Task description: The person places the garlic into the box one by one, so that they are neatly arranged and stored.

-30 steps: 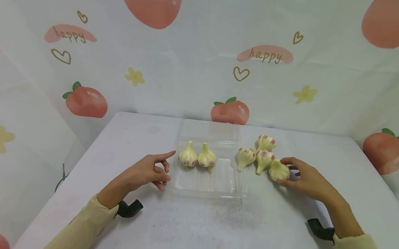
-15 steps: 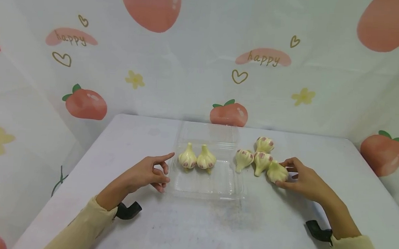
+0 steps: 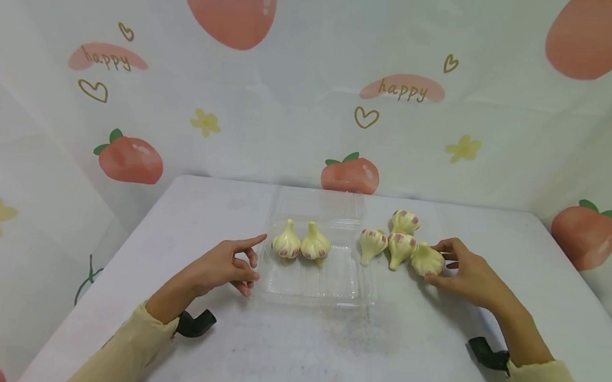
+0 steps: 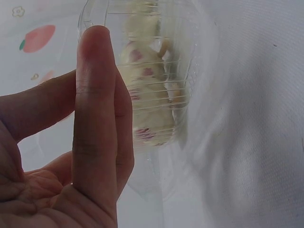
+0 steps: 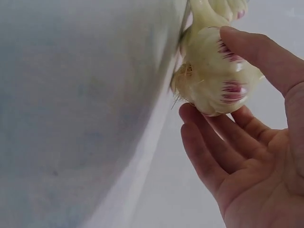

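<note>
So, on the left, the left hand [image 3: 229,266] is over the desk [image 3: 287,351] with one finger pointing straight and the others loosely bent, holding nothing; its tip is right by the side of the clear box [image 3: 311,282], and I can't tell if it touches. In the far part of the box, two garlic bulbs [image 3: 286,245] sit side by side. Next, close to the box's right side, comes a loose bulb [image 3: 373,243], then a middle bulb [image 3: 400,248] with a far bulb [image 3: 405,221] just behind it. Last, on the right, the right hand [image 3: 470,276] pinches the end bulb [image 3: 428,261] in its fingers, right beside the middle one. This looks like the step of picking up that bulb. The next move seems to need a snug hold and a gentle lift without bumping its neighbor. Since half a second ago, the end bulb has tipped a little, while the left hand and other bulbs look the same.
</note>
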{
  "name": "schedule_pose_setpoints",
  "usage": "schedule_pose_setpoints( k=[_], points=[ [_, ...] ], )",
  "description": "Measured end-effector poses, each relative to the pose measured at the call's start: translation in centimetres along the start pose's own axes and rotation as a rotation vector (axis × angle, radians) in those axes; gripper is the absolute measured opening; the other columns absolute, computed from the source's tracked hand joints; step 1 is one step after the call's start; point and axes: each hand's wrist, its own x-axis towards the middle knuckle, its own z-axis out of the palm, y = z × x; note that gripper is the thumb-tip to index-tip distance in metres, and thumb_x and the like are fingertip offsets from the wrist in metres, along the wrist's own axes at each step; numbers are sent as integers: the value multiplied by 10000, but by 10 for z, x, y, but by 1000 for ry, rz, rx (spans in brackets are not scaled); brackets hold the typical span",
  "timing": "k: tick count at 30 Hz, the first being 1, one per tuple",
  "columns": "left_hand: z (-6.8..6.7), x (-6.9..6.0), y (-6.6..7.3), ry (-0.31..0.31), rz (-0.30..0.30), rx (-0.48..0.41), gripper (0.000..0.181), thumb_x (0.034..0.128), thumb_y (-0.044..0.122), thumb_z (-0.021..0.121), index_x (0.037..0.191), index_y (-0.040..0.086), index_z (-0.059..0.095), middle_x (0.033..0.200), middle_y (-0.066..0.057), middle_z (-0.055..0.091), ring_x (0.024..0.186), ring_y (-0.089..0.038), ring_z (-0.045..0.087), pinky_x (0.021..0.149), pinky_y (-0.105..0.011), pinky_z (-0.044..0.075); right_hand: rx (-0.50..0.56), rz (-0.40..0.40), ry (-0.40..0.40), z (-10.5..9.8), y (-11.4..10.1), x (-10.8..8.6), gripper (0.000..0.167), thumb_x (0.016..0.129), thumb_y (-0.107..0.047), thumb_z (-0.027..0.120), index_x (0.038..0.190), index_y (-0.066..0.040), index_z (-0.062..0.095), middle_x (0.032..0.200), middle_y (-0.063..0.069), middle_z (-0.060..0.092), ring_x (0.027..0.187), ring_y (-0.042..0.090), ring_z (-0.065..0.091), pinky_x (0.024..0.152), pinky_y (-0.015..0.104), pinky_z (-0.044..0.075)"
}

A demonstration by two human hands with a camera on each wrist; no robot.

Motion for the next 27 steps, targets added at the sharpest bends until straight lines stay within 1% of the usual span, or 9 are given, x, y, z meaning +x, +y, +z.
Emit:
schedule_pose_setpoints(
  k=[4,9,12,18,22,23,24,25,27],
  points=[
    [0,0,1,1,2,3,866,874,-7,694,1591,91,219,999,-87,437,670,-149,663,654,-335,636,-13,9,27,-5,-3,0,679,810,-369,827,1271,-28,462,1322,226,582,1125,458,626,889,604,543],
    [0,0,1,9,-12,8,865,870,-15,690,1591,101,226,1002,-89,441,669,-152,654,655,-343,638,-25,-7,69,-7,-4,-2,684,788,-357,849,1260,-36,471,1319,205,593,1114,443,630,873,595,545],
    [0,0,0,12,-15,10,864,869,-20,688,1590,101,229,1001,-89,442,667,-154,654,653,-343,638,-18,-13,88,-8,-5,-3,680,775,-352,860,1243,-41,477,1302,195,601,1116,441,628,871,603,536],
    [0,0,-1,10,-10,12,858,871,-19,685,1590,99,231,994,-82,442,665,-155,656,649,-341,636,13,-23,108,-9,-7,-4,662,759,-320,876,1201,-42,469,1289,190,609,1169,452,609,901,622,498],
    [1,-1,0,9,-11,12,848,879,-26,674,1590,94,227,990,-76,444,668,-153,655,649,-338,636,21,-41,146,-9,-8,-4,647,749,-305,884,1169,-44,467,1299,188,608,1163,446,612,894,594,487],
    [1,-1,0,8,-10,12,847,881,-29,671,1590,93,225,990,-76,444,670,-152,654,649,-338,636,16,-47,160,-9,-8,-4,643,750,-307,884,1168,-48,470,1303,178,611,1151,428,619,887,567,492],
    [1,-1,0,7,-9,12,846,882,-33,668,1590,93,224,990,-77,443,669,-153,653,648,-339,636,10,-53,174,-8,-8,-4,638,749,-307,884,1169,-54,475,1304,165,615,1135,398,628,882,514,498],
    [1,-1,0,7,-7,12,845,882,-36,665,1590,92,223,990,-78,442,669,-153,652,648,-338,636,3,-58,189,-8,-8,-4,634,750,-310,884,1171,-62,480,1305,149,619,1117,337,642,875,461,501],
    [1,-1,0,6,-4,10,844,883,-38,663,1590,92,223,991,-80,441,670,-152,651,648,-340,636,-10,-70,214,-8,-8,-4,633,748,-319,885,1183,-77,493,1298,120,633,1062,122,641,842,344,488]
  ],
)
